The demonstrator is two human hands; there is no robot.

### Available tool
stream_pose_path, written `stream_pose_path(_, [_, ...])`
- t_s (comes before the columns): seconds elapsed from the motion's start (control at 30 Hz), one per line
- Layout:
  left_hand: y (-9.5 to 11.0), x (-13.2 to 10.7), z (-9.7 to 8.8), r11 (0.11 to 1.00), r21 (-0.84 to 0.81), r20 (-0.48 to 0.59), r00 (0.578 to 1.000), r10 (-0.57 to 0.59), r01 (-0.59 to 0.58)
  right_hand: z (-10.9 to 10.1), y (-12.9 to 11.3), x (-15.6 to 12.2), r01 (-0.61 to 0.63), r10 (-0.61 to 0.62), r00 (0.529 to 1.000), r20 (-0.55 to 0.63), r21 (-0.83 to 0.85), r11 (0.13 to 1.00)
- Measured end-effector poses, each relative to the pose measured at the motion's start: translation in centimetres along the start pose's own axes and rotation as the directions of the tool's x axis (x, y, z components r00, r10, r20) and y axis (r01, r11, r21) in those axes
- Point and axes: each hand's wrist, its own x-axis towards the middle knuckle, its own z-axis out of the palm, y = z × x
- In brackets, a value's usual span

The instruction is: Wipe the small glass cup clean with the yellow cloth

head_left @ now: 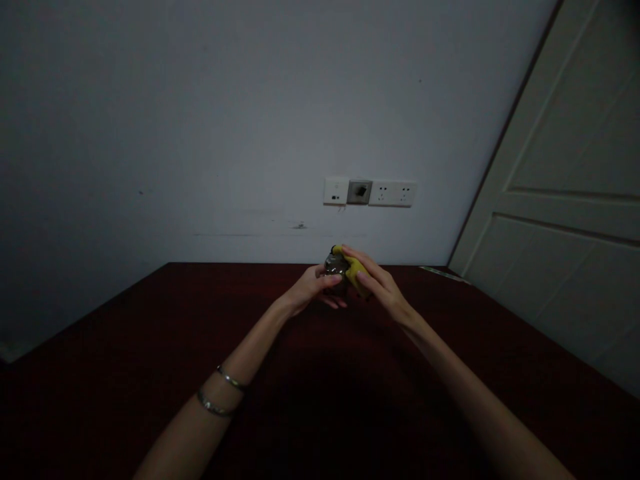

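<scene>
Both my hands meet above the dark red table (150, 347), near its far edge. My left hand (313, 288) is closed around a small dark shiny object (336, 267) whose kind I cannot make out. My right hand (377, 281) presses a yellow cloth (354, 268) against that object, fingers curled over it. Two thin bangles (223, 393) sit on my left forearm.
A pale wall rises behind the table with a row of white sockets and a switch plate (370, 192). A white panelled door (565, 200) stands at the right. A thin light strip (444, 273) lies on the table's far right corner.
</scene>
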Motion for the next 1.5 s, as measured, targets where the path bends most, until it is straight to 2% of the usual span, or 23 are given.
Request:
stream_pose_path(0.13, [0.1, 0.0, 0.2, 0.999, 0.010, -0.021, 0.999, 0.044, -0.044, 0.6, -0.7, 0.2, 0.030, -0.034, 0.998, -0.055, -0.070, 0.997])
stream_pose_path(0.3, [0.3, 0.1, 0.4, 0.997, -0.002, -0.024, 0.996, 0.081, -0.081, 1.0, -0.7, 0.6, -0.026, 0.028, 0.977, -0.211, 0.015, 1.000])
stream_pose_path(0.47, [0.3, 0.2, 0.4, 0.996, -0.017, -0.071, 0.994, 0.088, -0.089, 1.0, -1.0, 0.6, 0.014, -0.013, 0.984, -0.175, 0.002, 1.000])
stream_pose_path(0.53, [0.3, 0.2, 0.3, 0.997, -0.016, -0.058, 0.995, 0.075, -0.076, 1.3, -1.0, 0.6, -0.003, 0.004, 0.979, -0.204, 0.002, 1.000])
stream_pose_path(0.6, [0.4, 0.2, 0.4, 0.998, -0.007, -0.054, 0.996, 0.068, -0.069, 1.5, -0.6, 0.8, -0.070, 0.078, 0.950, -0.301, 0.038, 0.997])
stream_pose_path(0.7, [0.5, 0.1, 0.7, 0.998, 0.000, -0.054, 0.997, 0.061, -0.061, 1.5, 0.7, 0.8, -0.181, 0.192, 0.872, -0.451, 0.068, 0.981])
stream_pose_path(0.77, [0.5, 0.1, 0.9, 0.999, -0.006, -0.031, 0.998, 0.047, -0.047, 1.0, 1.6, 0.7, -0.221, 0.204, 0.846, -0.493, 0.024, 0.975])
stream_pose_path(0.8, [0.5, 0.1, 0.9, 0.999, -0.011, -0.018, 0.999, 0.041, -0.042, 0.6, 2.0, 0.6, -0.227, 0.187, 0.848, -0.495, -0.022, 0.974])
stream_pose_path(0.87, [0.3, 0.2, 0.8, 0.999, -0.025, -0.001, 0.999, 0.036, -0.036, -0.2, 2.4, 0.4, -0.212, 0.128, 0.876, -0.466, -0.132, 0.968])
stream_pose_path(0.93, [0.0, 0.3, 0.5, 0.999, -0.040, 0.002, 0.999, 0.036, -0.036, -0.9, 2.5, 0.3, -0.194, 0.108, 0.893, -0.436, -0.159, 0.968])
stream_pose_path(1.07, [-0.3, 0.4, -0.3, 0.999, -0.048, -0.044, 0.999, 0.021, -0.024, -1.5, 2.2, 0.3, -0.256, 0.226, 0.858, -0.461, -0.004, 0.967])
stream_pose_path(1.1, [-0.4, 0.4, -0.5, 0.999, -0.047, -0.060, 0.998, 0.012, -0.015, -1.5, 2.1, 0.2, -0.268, 0.250, 0.862, -0.441, 0.022, 0.963])
stream_pose_path(1.2, [-0.5, 0.4, -0.7, 0.999, -0.033, -0.084, 0.996, -0.013, 0.011, -1.3, 1.5, 0.1, -0.275, 0.273, 0.919, -0.285, 0.034, 0.961])
stream_pose_path(1.33, [-0.5, 0.3, -0.6, 0.999, -0.026, -0.091, 0.995, -0.031, 0.029, -1.1, 0.7, -0.1, -0.237, 0.231, 0.971, -0.067, -0.112, 0.965])
stream_pose_path(1.5, [-0.3, 0.2, -0.4, 0.999, -0.046, -0.099, 0.995, -0.018, 0.014, -0.4, 0.7, -0.2, -0.098, 0.113, 0.992, 0.048, -0.247, 0.964])
